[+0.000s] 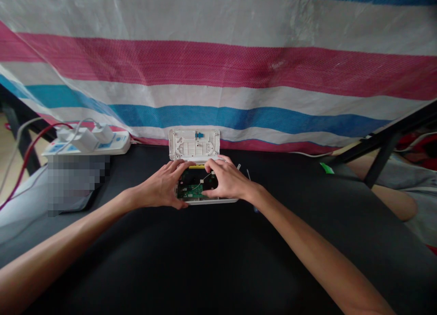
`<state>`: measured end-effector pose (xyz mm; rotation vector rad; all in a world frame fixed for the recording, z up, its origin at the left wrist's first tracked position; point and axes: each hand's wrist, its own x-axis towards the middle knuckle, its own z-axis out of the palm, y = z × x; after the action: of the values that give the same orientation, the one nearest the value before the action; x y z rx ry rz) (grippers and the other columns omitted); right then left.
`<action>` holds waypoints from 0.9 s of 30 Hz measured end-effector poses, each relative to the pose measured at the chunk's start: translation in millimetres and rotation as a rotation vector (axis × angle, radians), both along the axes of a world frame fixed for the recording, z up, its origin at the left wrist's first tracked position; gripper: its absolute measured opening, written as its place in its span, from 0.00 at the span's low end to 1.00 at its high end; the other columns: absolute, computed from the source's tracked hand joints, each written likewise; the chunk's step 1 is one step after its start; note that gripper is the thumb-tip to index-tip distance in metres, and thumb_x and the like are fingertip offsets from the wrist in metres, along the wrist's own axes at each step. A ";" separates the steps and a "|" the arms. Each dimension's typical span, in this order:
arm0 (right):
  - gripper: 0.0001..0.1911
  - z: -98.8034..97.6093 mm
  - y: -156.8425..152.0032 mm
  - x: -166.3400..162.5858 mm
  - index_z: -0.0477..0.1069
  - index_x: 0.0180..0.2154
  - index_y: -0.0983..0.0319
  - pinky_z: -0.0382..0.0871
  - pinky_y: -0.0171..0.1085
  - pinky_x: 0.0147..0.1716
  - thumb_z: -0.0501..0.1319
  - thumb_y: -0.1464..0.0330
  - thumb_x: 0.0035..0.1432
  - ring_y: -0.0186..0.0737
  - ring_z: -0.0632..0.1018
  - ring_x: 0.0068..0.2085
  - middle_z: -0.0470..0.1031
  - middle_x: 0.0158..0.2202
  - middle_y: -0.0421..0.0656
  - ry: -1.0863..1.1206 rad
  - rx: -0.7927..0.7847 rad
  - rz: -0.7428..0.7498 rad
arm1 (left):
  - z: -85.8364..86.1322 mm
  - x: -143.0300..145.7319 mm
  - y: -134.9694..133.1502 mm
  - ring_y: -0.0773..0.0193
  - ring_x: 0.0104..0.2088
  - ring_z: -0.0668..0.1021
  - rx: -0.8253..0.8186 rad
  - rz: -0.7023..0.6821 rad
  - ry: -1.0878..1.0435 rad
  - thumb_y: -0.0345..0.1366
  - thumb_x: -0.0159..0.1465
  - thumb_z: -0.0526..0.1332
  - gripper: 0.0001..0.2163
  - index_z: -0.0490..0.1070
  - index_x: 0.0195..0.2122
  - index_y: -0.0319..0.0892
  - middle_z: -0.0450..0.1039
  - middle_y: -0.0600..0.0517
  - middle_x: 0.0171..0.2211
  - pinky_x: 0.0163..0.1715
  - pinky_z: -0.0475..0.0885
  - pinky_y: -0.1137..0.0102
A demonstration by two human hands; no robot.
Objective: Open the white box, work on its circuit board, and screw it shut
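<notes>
A small white plastic device case (218, 200) lies open on the black table (218, 260), showing a green circuit board (191, 190) with a thin white wire. Its white lid (194, 144) stands just behind it, inner side toward me. My left hand (164, 185) grips the case's left side, fingers curled over the far edge and thumb at the near edge. My right hand (229, 180) curls over the right part of the board, thumb at the near edge and fingers bent down onto the inside.
A white power strip (87, 144) with plugged adapters and red and white cables sits at the back left, a blurred patch below it. A striped tarp (218, 69) hangs behind. Black metal bars (385, 144) and another person's arm (392, 192) are at right. A green scrap (327, 168) lies nearby.
</notes>
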<state>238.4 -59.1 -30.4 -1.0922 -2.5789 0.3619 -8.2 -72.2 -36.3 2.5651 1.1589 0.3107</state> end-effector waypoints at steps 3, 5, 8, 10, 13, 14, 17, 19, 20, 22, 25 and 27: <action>0.27 -0.4 0.6 -0.7 0.60 0.41 0.57 0.55 0.52 0.60 0.71 0.56 0.46 0.47 0.76 0.44 0.74 0.37 0.42 -0.017 0.021 0.000 | 0.0 0.4 -0.1 0.43 0.62 0.65 0.004 -0.004 -0.001 0.49 0.45 0.71 0.49 0.49 0.66 0.43 0.58 0.40 0.62 0.62 0.61 0.52; 0.27 -0.3 0.7 -1.1 0.60 0.41 0.57 0.55 0.51 0.60 0.71 0.55 0.45 0.47 0.76 0.43 0.74 0.36 0.42 -0.035 0.036 -0.001 | 0.3 1.0 -0.2 0.43 0.62 0.64 0.007 -0.001 0.005 0.49 0.45 0.71 0.49 0.51 0.65 0.43 0.58 0.40 0.61 0.62 0.61 0.52; 0.28 -0.2 0.6 -1.7 0.61 0.41 0.58 0.55 0.50 0.60 0.72 0.55 0.44 0.47 0.76 0.42 0.75 0.36 0.42 -0.050 0.053 0.002 | 1.0 2.2 -0.4 0.43 0.61 0.65 0.006 -0.001 0.014 0.48 0.45 0.71 0.47 0.53 0.63 0.41 0.59 0.40 0.61 0.62 0.61 0.53; 0.28 -0.5 0.8 -1.9 0.62 0.42 0.59 0.55 0.50 0.60 0.72 0.55 0.45 0.47 0.77 0.42 0.75 0.36 0.42 -0.052 0.065 0.002 | 1.0 2.3 -0.3 0.43 0.61 0.65 0.008 -0.003 0.012 0.48 0.45 0.71 0.46 0.54 0.63 0.40 0.59 0.40 0.60 0.62 0.62 0.53; 0.28 -1.1 1.6 -2.2 0.62 0.42 0.58 0.56 0.50 0.58 0.72 0.55 0.45 0.47 0.77 0.41 0.75 0.35 0.42 -0.058 0.072 -0.001 | -0.2 1.5 0.4 0.43 0.60 0.65 0.016 -0.010 -0.010 0.48 0.45 0.71 0.45 0.55 0.62 0.42 0.59 0.40 0.60 0.61 0.62 0.52; 0.28 -1.3 1.9 -2.2 0.62 0.42 0.58 0.56 0.50 0.57 0.72 0.55 0.45 0.48 0.77 0.41 0.75 0.36 0.42 -0.063 0.070 0.000 | -0.6 1.1 0.6 0.43 0.60 0.66 0.019 -0.012 -0.019 0.48 0.45 0.71 0.44 0.55 0.62 0.43 0.59 0.41 0.60 0.61 0.63 0.52; 0.29 -2.3 1.9 -2.0 0.63 0.42 0.58 0.58 0.49 0.55 0.73 0.55 0.45 0.48 0.76 0.42 0.75 0.36 0.42 -0.070 0.064 0.000 | -1.1 0.7 1.2 0.43 0.60 0.66 0.018 -0.013 -0.027 0.48 0.44 0.71 0.45 0.55 0.62 0.44 0.60 0.41 0.59 0.60 0.63 0.51; 0.29 -3.7 0.7 -2.1 0.63 0.42 0.59 0.58 0.49 0.55 0.73 0.55 0.44 0.48 0.77 0.42 0.76 0.36 0.43 -0.070 0.067 -0.004 | -0.9 0.8 1.6 0.43 0.60 0.65 0.019 -0.011 -0.018 0.48 0.44 0.71 0.44 0.56 0.62 0.43 0.60 0.41 0.59 0.61 0.63 0.52; 0.29 -4.7 -0.1 -2.1 0.64 0.42 0.59 0.57 0.49 0.56 0.74 0.54 0.44 0.49 0.77 0.42 0.76 0.36 0.43 -0.070 0.069 -0.008 | -0.8 0.9 1.8 0.43 0.60 0.65 0.022 -0.013 -0.014 0.48 0.45 0.71 0.44 0.56 0.62 0.43 0.60 0.41 0.59 0.61 0.62 0.52; 0.30 -6.6 -1.4 -2.0 0.65 0.43 0.59 0.56 0.50 0.57 0.74 0.54 0.45 0.49 0.77 0.43 0.77 0.37 0.44 -0.059 0.065 -0.024 | -0.9 0.7 2.2 0.43 0.60 0.65 0.031 -0.018 -0.006 0.49 0.45 0.71 0.45 0.55 0.63 0.44 0.60 0.41 0.59 0.60 0.62 0.52; 0.27 -5.5 -0.5 1.2 0.67 0.44 0.58 0.56 0.50 0.58 0.73 0.54 0.47 0.49 0.76 0.48 0.78 0.43 0.44 -0.005 0.043 -0.038 | -0.7 -0.9 2.5 0.42 0.59 0.67 0.041 -0.007 0.024 0.50 0.45 0.71 0.46 0.54 0.64 0.46 0.60 0.42 0.60 0.59 0.63 0.51; 0.21 0.1 2.1 6.9 0.70 0.44 0.57 0.58 0.48 0.56 0.71 0.57 0.53 0.48 0.76 0.50 0.79 0.45 0.44 0.035 0.027 -0.058 | 0.9 -3.2 2.3 0.42 0.59 0.67 0.049 -0.002 0.065 0.52 0.46 0.71 0.47 0.54 0.65 0.47 0.59 0.41 0.61 0.58 0.63 0.51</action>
<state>245.2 -57.0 -30.4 -1.1379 -2.5084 0.3280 -11.4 -69.9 -35.4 2.6368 1.1858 0.2610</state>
